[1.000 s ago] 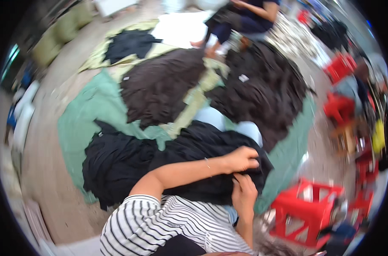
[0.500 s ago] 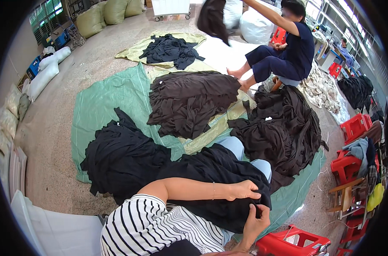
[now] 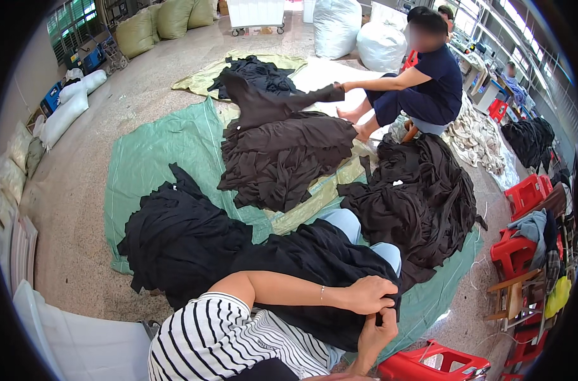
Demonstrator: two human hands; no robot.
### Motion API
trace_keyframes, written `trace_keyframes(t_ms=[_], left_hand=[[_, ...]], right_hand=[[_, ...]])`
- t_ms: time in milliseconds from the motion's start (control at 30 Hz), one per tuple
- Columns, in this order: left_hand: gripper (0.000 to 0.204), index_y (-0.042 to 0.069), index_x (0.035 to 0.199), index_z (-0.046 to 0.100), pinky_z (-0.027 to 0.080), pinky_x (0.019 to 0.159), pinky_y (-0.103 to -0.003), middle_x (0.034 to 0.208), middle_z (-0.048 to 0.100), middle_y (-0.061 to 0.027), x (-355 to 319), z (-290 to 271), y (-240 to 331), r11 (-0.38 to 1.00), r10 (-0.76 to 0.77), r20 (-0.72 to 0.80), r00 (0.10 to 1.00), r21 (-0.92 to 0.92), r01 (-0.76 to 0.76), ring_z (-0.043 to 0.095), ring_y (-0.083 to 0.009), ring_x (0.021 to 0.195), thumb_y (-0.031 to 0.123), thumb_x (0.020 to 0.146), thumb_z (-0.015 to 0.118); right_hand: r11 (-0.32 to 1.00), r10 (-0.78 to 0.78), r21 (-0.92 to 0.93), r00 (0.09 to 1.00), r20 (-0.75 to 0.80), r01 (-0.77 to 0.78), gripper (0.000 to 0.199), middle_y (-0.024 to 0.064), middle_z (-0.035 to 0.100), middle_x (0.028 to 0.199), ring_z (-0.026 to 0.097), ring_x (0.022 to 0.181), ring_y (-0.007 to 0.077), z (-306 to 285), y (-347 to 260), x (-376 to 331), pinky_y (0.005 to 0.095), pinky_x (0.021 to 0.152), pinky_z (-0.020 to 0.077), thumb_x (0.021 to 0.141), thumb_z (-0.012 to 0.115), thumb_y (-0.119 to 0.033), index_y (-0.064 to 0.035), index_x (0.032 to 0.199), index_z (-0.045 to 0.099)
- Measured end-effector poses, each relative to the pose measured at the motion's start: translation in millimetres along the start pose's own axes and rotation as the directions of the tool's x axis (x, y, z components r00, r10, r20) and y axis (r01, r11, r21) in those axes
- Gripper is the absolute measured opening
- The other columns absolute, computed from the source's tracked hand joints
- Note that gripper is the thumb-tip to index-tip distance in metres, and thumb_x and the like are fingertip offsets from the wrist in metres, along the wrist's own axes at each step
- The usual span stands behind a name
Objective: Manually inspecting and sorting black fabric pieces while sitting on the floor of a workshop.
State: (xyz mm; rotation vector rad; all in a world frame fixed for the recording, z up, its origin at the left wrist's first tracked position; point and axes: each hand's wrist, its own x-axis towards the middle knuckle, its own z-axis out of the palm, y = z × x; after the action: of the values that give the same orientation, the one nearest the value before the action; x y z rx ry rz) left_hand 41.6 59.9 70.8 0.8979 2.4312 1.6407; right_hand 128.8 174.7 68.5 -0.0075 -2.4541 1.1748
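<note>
as fingers [image 3: 388,287] pinch black cloth [image 3: 317,251], knees [image 3: 388,254] beneath

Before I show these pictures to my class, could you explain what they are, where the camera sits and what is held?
No machine here: a person works with two bare hands, filmed by a wide fisheye camera on their head, which looks down and bends straight edges near the rim. The left hand and right hand meet at the edge of the black cloth and seem to pinch it, though the exact grip is hidden. Nearby, a black pile lies at least partly on a green sheet, with a middle brown pile and a right brown pile beyond. A seated co-worker holds a loose brown cloth.
</note>
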Motion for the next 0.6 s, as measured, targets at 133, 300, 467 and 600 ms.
trace_keyframes(t_ms=[133, 300, 467, 600], left_hand=[[0.031, -0.006, 0.079, 0.055, 0.045, 0.064, -0.045, 0.074, 0.057, -0.0233, 0, 11, -14, 0.984, 0.014, -0.111, 0.994, -0.174, -0.033, 0.060, -0.0419, 0.074, 0.021, 0.081, 0.070], [0.033, -0.007, 0.076, 0.054, 0.041, 0.055, -0.037, 0.064, 0.048, -0.0200, -8, -5, -25, 0.968, -0.085, 0.073, 0.994, -0.231, 0.100, 0.047, -0.0190, 0.056, 0.020, 0.082, 0.072], [0.030, -0.007, 0.081, 0.056, 0.040, 0.058, -0.033, 0.065, 0.042, -0.0147, -12, 0, -35, 0.855, -0.050, 0.172, 0.984, -0.502, 0.132, 0.039, -0.0077, 0.065, 0.019, 0.086, 0.070], [0.027, -0.008, 0.086, 0.057, 0.044, 0.063, -0.031, 0.069, 0.053, -0.0147, -10, -3, -32, 0.942, -0.156, -0.059, 0.986, -0.310, 0.131, 0.046, -0.0068, 0.070, 0.016, 0.088, 0.068]], right_hand=[[0.998, -0.006, 0.064, 1.000, 0.025, 0.004, 0.015, 0.0117, 0.058, 0.076, 0.056, 0.068, 0.0243, -7, -6, 3, 0.0326, 0.065, 0.0444, 0.076, 0.073, 0.004, 0.0032, 0.083, 0.060], [0.995, 0.047, 0.086, 0.996, 0.076, -0.053, 0.014, 0.0115, 0.061, 0.078, 0.059, 0.070, 0.0250, -13, 10, -4, 0.0324, 0.067, 0.0460, 0.075, 0.073, 0.006, 0.0036, 0.084, 0.062], [0.976, 0.151, 0.158, 0.989, -0.004, -0.148, 0.009, 0.0090, 0.061, 0.078, 0.058, 0.074, 0.0197, -10, 12, -6, 0.0295, 0.071, 0.0452, 0.079, 0.071, 0.003, 0.0038, 0.084, 0.063], [0.962, 0.136, 0.240, 0.991, -0.011, -0.129, 0.008, 0.0028, 0.058, 0.078, 0.052, 0.075, 0.0131, -15, 14, -4, 0.0266, 0.072, 0.0421, 0.085, 0.070, -0.001, 0.0033, 0.085, 0.063]])
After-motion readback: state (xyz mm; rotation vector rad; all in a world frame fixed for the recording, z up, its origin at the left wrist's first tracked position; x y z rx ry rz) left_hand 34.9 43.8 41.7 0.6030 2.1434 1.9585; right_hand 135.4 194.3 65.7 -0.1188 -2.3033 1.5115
